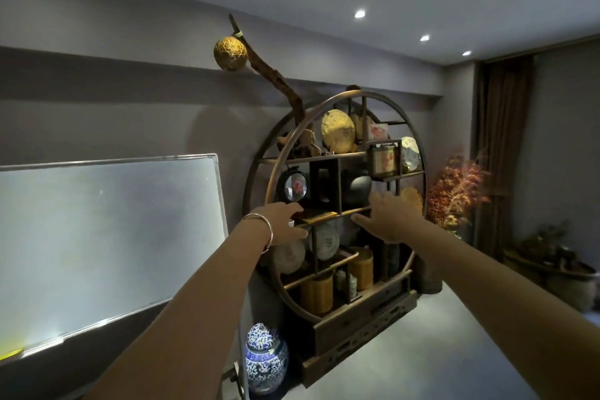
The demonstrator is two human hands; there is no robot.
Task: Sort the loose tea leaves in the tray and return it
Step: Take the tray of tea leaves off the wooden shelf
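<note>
- Amber-brown, flat tray (319, 215) lying on a middle shelf of a round wooden display rack (334, 204), under a dark box-shaped niche (324, 182).
- Long axis running left to right along the shelf edge, rising slightly to the right in this tilted view.
- Straight ahead of both outstretched arms, between the two hands.
- Left hand (285, 224), bangle (259, 227) on wrist, at the tray's left end, fingers extended and spread; touching or just short, cannot tell.
- Right hand (388, 219) beside the shelf rail, right of the tray, fingers loosely extended, holding nothing.
- Left hand nearer the tray; right hand clearly apart from it.
- No tea leaves discernible on the tray from here.
- Probably either reaching for the tray or setting it back; cannot tell which.
</note>
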